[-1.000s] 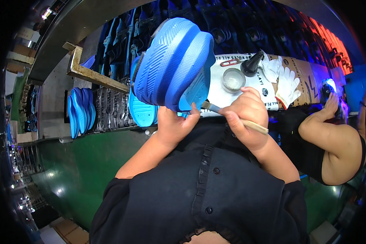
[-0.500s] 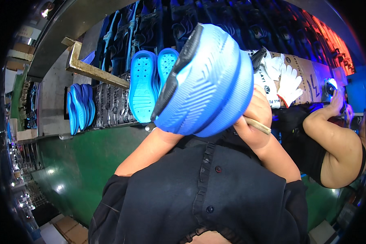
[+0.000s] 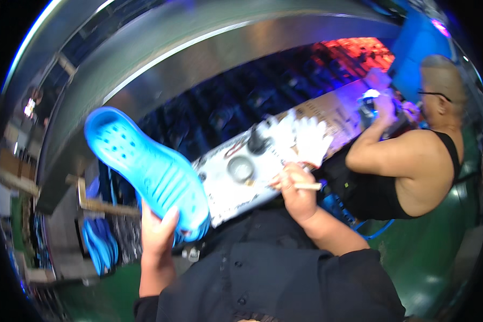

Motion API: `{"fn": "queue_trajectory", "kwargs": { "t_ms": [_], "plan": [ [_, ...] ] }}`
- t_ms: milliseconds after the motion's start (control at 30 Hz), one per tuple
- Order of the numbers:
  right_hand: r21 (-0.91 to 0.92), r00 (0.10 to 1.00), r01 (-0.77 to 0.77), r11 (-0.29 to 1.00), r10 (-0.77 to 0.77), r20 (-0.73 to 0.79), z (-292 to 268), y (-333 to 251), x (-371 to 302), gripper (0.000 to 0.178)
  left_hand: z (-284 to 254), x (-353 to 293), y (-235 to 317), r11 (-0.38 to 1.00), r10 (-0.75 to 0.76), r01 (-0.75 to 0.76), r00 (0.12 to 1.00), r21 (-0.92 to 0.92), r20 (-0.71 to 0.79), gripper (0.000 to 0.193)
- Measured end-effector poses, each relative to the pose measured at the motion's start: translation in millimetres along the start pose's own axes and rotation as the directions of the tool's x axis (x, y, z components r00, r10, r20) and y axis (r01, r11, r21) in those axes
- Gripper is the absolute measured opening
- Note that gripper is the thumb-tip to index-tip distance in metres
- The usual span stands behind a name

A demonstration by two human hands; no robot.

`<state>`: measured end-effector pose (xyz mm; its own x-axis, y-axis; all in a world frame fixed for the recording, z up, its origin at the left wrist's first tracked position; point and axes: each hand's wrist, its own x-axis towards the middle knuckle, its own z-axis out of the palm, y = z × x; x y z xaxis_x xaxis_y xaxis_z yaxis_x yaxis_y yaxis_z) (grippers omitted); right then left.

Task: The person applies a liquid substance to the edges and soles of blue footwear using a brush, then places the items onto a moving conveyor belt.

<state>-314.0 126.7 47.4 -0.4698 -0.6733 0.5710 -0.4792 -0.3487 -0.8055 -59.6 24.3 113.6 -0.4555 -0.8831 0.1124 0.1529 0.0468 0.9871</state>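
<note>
closest in, the left hand (image 3: 156,236) is wrapped around the near end of a bright blue clog (image 3: 147,169), fingers curled up over its edge and gripping it. the clog sits left of center, held up in the air, perforated upper face toward the camera. its long axis runs from about 5 o'clock at the hand up to about 11 o'clock, so the free rounded end with the holes points up and to the left

over at roughly 3 o'clock from that, the right hand (image 3: 297,193) is closed around a thin pale stick (image 3: 306,186), which pokes out sideways to the right between the fingers

just beyond both hands there's a white paper-covered board (image 3: 228,198) with a small round tin (image 3: 241,168) on it and a dark nozzle-shaped thing (image 3: 258,142) just past the tin. a pair of white gloves (image 3: 305,137) lies on the far side of the board, toward 1 o'clock

further right, another person in a black top (image 3: 413,172) is working with raised hands

low at 8 o'clock, more blue soles (image 3: 99,244) are stacked on a rack, pretty blurry
</note>
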Motion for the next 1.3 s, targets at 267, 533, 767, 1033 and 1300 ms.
{"fn": "queue_trajectory", "kwargs": {
  "t_ms": [267, 533, 767, 1033, 1300],
  "plan": [
    [-0.067, 0.977, -0.174, 0.983, 0.163, -0.138, -75.6, 22.7, -18.2, 0.025, 162.7, 120.9, 47.4, 0.928, -0.278, 0.363, 0.519, 0.086, 0.808, 0.068],
    [0.061, 0.920, -0.337, 0.940, 0.342, -0.192, -103.3, 37.8, -30.1, 0.030, 378.3, 271.4, 83.1, 0.643, -0.046, 0.398, 0.873, -0.654, 0.486, 0.049],
    [0.130, 0.910, -0.380, 0.916, 0.396, -0.126, -98.8, 54.4, -32.6, 0.031, 194.7, 158.4, -15.3, 0.977, -0.083, 0.151, 0.922, -0.153, 0.378, 0.053],
    [0.249, 0.861, -0.484, 0.839, 0.507, -0.036, -49.8, 67.5, -29.1, 0.034, -115.9, -16.9, -86.2, 0.251, 0.451, 0.217, 0.836, 0.943, -0.313, 0.034],
    [0.282, 0.855, -0.513, 0.811, 0.513, 0.078, -0.4, 64.2, -15.9, 0.036, -162.5, -66.7, -120.6, 0.526, -0.119, 0.572, 0.782, 0.629, -0.611, 0.057]
  ]
}}
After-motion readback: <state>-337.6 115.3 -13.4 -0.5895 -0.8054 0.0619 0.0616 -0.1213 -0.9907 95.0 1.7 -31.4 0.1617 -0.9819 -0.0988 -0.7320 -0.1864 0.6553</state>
